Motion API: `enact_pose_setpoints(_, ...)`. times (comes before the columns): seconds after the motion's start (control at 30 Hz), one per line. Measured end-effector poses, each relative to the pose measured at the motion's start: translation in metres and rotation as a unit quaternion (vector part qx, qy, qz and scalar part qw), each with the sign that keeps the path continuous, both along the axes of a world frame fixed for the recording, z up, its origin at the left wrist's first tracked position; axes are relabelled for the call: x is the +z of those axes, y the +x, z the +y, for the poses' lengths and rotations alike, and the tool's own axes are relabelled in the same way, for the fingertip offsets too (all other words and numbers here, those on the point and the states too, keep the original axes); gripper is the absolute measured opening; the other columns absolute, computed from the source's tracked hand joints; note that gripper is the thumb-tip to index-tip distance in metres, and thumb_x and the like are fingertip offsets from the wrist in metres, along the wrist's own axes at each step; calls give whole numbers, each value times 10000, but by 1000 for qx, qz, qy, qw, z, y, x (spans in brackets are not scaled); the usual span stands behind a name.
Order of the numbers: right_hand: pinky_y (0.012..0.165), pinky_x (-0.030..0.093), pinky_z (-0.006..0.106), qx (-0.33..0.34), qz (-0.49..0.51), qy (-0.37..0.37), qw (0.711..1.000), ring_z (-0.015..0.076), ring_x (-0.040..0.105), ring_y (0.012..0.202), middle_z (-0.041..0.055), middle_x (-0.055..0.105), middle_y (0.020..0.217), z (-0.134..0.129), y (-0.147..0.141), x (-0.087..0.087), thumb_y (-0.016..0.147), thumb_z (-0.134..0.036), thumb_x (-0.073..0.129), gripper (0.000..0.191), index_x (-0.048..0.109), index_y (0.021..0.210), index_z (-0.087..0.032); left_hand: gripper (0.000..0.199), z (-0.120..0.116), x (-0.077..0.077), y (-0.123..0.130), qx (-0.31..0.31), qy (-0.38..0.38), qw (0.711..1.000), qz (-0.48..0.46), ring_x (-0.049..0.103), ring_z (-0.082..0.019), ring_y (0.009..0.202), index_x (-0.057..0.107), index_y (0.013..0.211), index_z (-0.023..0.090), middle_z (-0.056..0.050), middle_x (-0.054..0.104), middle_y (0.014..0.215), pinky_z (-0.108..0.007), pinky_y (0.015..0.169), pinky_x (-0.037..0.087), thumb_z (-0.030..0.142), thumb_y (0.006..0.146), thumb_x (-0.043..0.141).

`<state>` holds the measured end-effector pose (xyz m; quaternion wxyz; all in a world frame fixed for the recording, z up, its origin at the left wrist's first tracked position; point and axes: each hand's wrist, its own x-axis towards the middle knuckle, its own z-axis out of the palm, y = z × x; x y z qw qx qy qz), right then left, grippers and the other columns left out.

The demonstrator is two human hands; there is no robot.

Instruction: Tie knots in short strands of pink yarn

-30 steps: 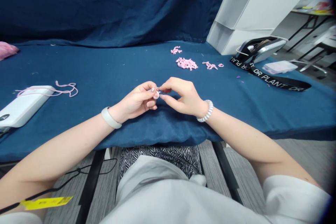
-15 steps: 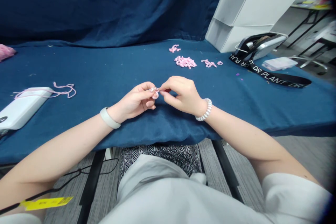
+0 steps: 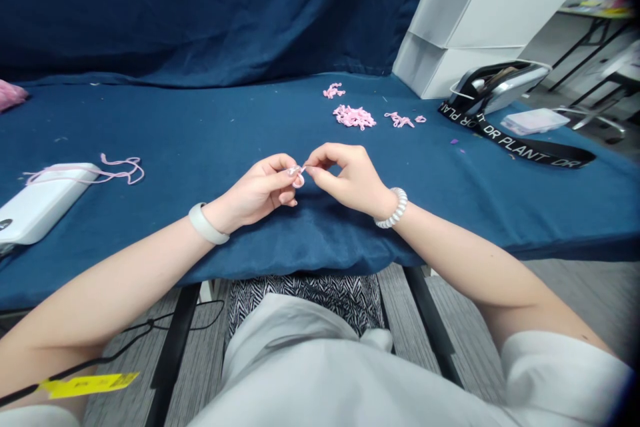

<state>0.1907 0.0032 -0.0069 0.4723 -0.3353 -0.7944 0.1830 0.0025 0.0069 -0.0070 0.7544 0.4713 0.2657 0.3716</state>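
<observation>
Above the front edge of the blue-covered table, my left hand (image 3: 260, 190) pinches a small loop of pink cord (image 3: 299, 181) between thumb and forefinger. My right hand (image 3: 350, 173) is closed too, its thumb and fingertip pinching a short end of the same cord just to the right. The fingertips of the two hands are a small gap apart. Much of the loop is hidden by my left fingers. Beyond my right hand lies a heap of small knotted pink cord loops (image 3: 354, 117), with smaller groups behind it and to its right.
A white power bank (image 3: 47, 203) with a length of pink cord (image 3: 123, 170) over it lies at left. Pink material (image 3: 11, 96) sits at the far left edge. At right are an open case (image 3: 500, 90), a black lettered strap (image 3: 525, 149), a clear box (image 3: 535, 121) and white boxes (image 3: 460, 20).
The right fingertips have shifted slightly and now hold the cord end drawn out from the left fingers. My left hand stays nearly in place.
</observation>
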Motion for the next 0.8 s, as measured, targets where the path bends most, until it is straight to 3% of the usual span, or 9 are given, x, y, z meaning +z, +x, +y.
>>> enact_pose_setpoints(0.1, 649, 472, 242, 74, 56, -147, 985, 91, 544, 657, 8, 605, 750, 5, 2, -1, 795, -186, 571, 193, 596, 972, -113, 310, 0, 0, 0, -1, 8, 1000, -1, 481, -20, 425, 553, 730, 140, 46, 641, 677, -208, 517, 552, 262, 664, 831)
enact_pose_setpoints(0.17, 684, 483, 251, 131, 73, -203, 968, 91, 544, 684, 8, 588, 779, 8, 3, -2, 795, -207, 594, 267, 555, 1039, -106, 308, 0, 0, -1, -2, 11, 1000, -4, 478, -19, 426, 553, 728, 142, 45, 639, 676, -208, 517, 552, 260, 667, 830)
enact_pose_setpoints(0.37, 728, 476, 258, 237, 39, -256, 936, 108, 561, 790, 25, 590, 860, 4, 5, -1, 862, -267, 587, 181, 489, 958, -148, 281, 0, -1, -2, -22, 7, 1000, 3, 483, -21, 433, 578, 728, 140, 32, 633, 655, -199, 525, 547, 273, 682, 821)
enact_pose_setpoints(0.53, 695, 465, 248, 249, 2, -217, 944, 103, 559, 744, 22, 596, 820, 2, 6, 1, 908, -305, 547, 182, 469, 954, -146, 255, -1, -3, -2, -53, 9, 999, -3, 492, -25, 431, 593, 733, 138, 23, 642, 658, -202, 530, 543, 263, 695, 813)
enact_pose_setpoints(0.8, 613, 447, 211, 141, 0, -75, 987, 85, 581, 616, 10, 653, 680, 2, 6, 4, 888, -349, 609, 241, 620, 812, -121, 286, -1, 1, -2, -27, 4, 1000, 11, 484, -23, 430, 568, 724, 137, 34, 638, 650, -207, 531, 542, 276, 688, 816)
